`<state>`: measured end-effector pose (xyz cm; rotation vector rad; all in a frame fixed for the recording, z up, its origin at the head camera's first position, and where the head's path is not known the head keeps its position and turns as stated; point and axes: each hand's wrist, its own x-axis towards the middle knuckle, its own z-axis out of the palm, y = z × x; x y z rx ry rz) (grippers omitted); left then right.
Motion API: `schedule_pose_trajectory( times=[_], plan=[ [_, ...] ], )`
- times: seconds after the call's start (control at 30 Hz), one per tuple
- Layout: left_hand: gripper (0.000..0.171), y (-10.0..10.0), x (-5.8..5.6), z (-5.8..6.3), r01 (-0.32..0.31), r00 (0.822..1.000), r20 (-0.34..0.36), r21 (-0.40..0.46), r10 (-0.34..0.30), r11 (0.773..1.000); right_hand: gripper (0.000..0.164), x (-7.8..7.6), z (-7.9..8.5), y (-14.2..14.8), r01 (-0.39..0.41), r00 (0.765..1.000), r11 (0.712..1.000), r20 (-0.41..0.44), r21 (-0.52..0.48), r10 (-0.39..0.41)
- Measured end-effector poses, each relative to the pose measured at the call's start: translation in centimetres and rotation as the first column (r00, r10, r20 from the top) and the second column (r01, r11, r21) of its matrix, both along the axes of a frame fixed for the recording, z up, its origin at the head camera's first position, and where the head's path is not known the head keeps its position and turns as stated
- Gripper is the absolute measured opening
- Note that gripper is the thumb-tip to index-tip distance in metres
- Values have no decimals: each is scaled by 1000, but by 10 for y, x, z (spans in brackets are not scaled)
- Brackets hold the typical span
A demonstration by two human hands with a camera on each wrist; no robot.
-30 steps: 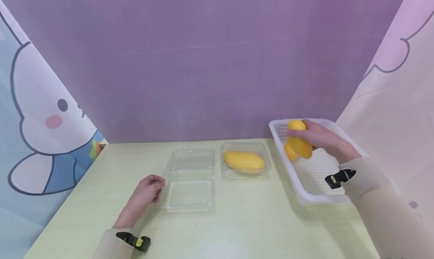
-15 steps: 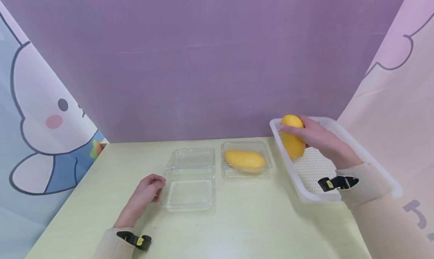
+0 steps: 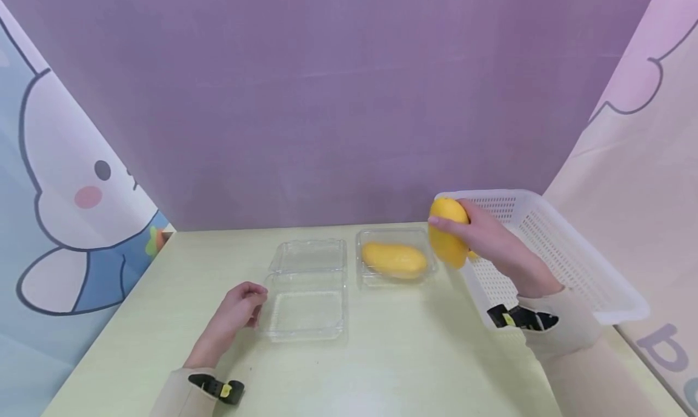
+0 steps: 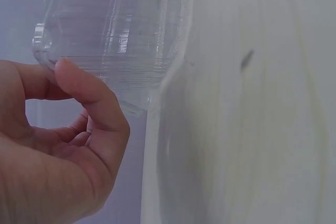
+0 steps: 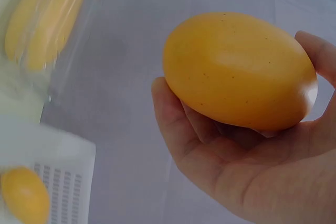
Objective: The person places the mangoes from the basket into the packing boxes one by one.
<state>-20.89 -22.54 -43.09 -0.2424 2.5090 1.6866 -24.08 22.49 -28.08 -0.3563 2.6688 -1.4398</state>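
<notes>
My right hand (image 3: 498, 241) grips a yellow mango (image 3: 448, 234) at the left rim of the white basket (image 3: 591, 265), thumb on one side and fingers on the other. In the right wrist view this mango (image 5: 239, 69) shows smooth skin with tiny dark specks. At the left, my left hand (image 3: 235, 314) pinches the near-left edge of a clear plastic clamshell box (image 3: 308, 333), whose lid is folded back. The left wrist view has thumb and forefinger at the rim of that box (image 4: 121, 40). A second clear box (image 3: 395, 231) holds another mango (image 3: 394, 259).
In the right wrist view one more mango (image 5: 25, 195) lies in the basket; my right hand mostly covers it in the head view. A purple backdrop (image 3: 349, 108) rises behind the pale table (image 3: 376, 362), with patterned cloth on both sides.
My right hand has raised the mango from inside the basket and carried it left to the basket's rim. The left hand stays at the box edge.
</notes>
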Motion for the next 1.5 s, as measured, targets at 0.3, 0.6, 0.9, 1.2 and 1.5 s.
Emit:
schedule_pose_trajectory(
  times=[0.3, 0.6, 0.9, 1.2, 1.5],
  plan=[
    [29, 2, -2, 1, -3, 1000, 4, -18, 3, 1000, 52, 13, -13, -26, -9, 1000, 999, -30, -36, 8],
    [30, 0, -1, 0, -4, 1000, 10, -26, 5, 1000, 60, 17, -25, -56, -53, 998, 991, 9, -120, 55],
    [31, -2, 2, 2, -5, 1000, 12, -12, 5, 1000, 54, 7, -42, -80, -97, 995, 977, 1, -188, 99],
    [31, -4, 0, 2, 1, 1000, 0, -12, -1, 1000, 50, 0, -51, -105, -117, 991, 963, 28, -241, 128],
    [31, -5, 4, 6, 2, 1000, 0, -17, -2, 1000, 53, -3, -56, -135, -138, 988, 952, 33, -272, 152]
  ],
)
